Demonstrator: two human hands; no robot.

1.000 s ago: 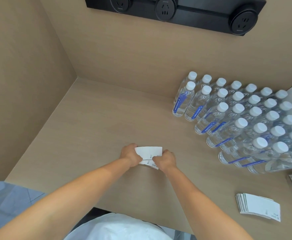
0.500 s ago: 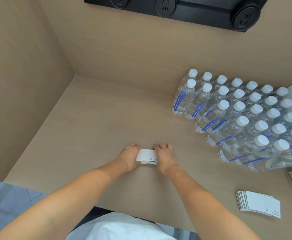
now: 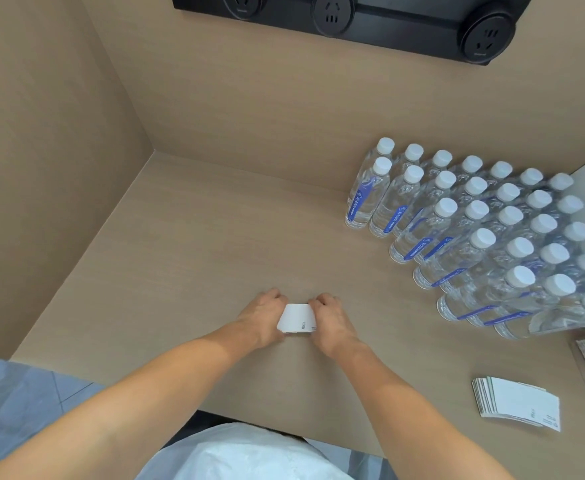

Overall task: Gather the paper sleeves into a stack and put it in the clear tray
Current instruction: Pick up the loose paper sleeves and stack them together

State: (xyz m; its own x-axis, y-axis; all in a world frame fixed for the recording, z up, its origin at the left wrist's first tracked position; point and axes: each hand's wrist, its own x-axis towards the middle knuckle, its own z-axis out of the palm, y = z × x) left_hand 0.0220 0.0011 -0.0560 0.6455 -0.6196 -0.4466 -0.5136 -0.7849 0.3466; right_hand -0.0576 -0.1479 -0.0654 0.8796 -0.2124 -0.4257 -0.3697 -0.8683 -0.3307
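At six o'clock on the tabletop [image 3: 187, 258], the left hand [image 3: 261, 315] and right hand [image 3: 330, 320] squeeze a small stack of paper sleeves [image 3: 296, 318] by its short ends, fingers closed on it; light, slippery and floppy, it likely wants edge-on pressure.

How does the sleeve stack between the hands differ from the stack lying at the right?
The held stack is squared up, pinched between left hand and right hand; the loose stack lies untouched and fanned out, edges staggered. Both are white paper sleeves on the table.
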